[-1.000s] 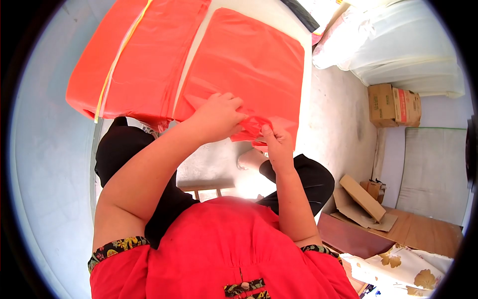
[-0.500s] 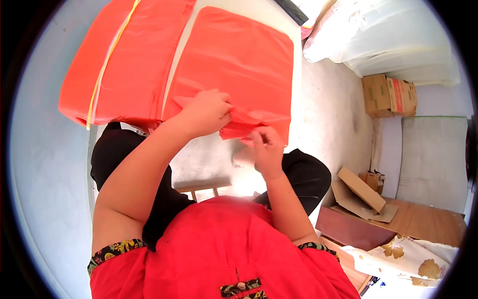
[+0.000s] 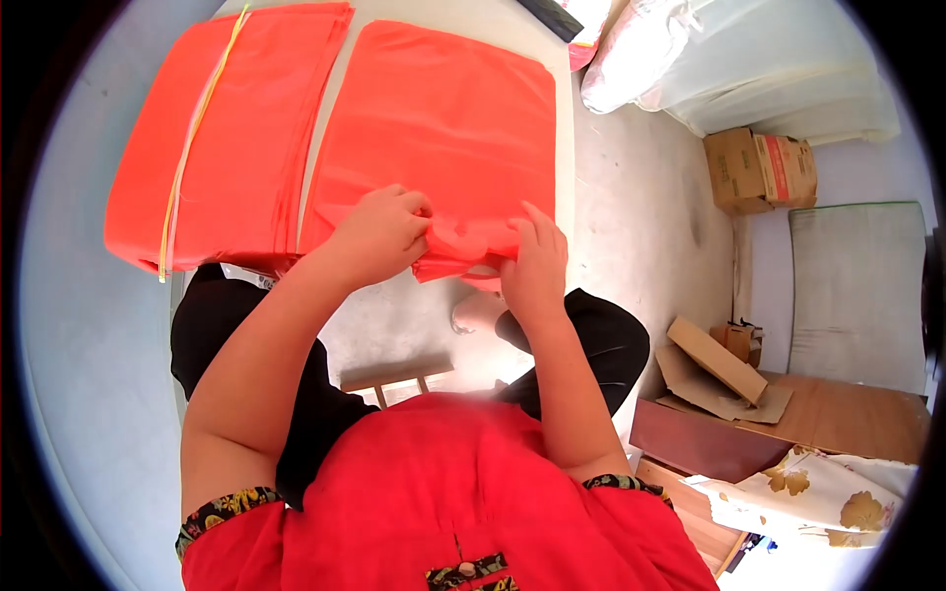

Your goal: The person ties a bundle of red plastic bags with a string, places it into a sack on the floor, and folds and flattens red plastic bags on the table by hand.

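A flat stack of thin red plastic sheets (image 3: pixel 443 118) lies in front of me, its near edge lifted and crumpled. My left hand (image 3: pixel 382 236) is closed, pinching the bunched red plastic near the middle of that edge. At the right part of the same edge, my right hand (image 3: pixel 537 264) has its fingers over the plastic; its thumb is partly hidden and the plastic seems gripped between them. To the left lies a thicker red plastic bundle (image 3: pixel 251 128), with a yellow and white tie (image 3: pixel 202 113) across it. Neither hand touches that bundle.
Both stacks rest on a pale tabletop (image 3: pixel 564 148) beside a light blue wall (image 3: pixel 74 295). A small wooden stool (image 3: pixel 399 374) shows between my legs. At the right are a cardboard box (image 3: pixel 741 172), an opened carton (image 3: pixel 714 379) and a brown wooden surface (image 3: pixel 847 419).
My right hand has gone from a tight pinch to straighter fingers higher on the plastic. My left hand keeps its pinch. The whole view has shifted slightly.
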{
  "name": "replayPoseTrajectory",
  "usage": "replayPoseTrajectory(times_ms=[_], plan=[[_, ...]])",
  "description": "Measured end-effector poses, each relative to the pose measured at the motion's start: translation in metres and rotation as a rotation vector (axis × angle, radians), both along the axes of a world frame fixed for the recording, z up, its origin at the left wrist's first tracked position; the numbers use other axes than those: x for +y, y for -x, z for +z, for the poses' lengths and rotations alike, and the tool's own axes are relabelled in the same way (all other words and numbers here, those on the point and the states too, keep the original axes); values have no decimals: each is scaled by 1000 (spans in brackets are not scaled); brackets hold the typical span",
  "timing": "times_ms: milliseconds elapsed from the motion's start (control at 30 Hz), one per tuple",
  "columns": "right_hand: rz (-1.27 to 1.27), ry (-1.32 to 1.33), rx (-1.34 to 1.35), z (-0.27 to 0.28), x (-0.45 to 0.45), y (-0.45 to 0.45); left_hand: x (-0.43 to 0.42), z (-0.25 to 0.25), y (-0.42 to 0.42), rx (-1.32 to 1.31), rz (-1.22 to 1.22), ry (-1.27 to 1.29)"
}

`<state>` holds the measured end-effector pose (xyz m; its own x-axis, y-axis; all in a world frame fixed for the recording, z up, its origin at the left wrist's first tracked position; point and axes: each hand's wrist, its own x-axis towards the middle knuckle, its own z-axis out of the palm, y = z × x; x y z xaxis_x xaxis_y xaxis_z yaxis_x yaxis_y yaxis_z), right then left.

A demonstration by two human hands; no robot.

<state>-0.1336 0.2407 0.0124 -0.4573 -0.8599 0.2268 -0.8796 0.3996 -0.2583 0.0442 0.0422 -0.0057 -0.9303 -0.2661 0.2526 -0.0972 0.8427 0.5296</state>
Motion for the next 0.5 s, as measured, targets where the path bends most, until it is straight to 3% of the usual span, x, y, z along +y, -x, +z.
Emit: replayPoseTrajectory(times_ms=[367,500], plan=[[-23,-315,181,48,42,17,6,8,1,-22,-56,162],[42,-196,350,62,41,26,5,6,-1,-65,-77,115]])
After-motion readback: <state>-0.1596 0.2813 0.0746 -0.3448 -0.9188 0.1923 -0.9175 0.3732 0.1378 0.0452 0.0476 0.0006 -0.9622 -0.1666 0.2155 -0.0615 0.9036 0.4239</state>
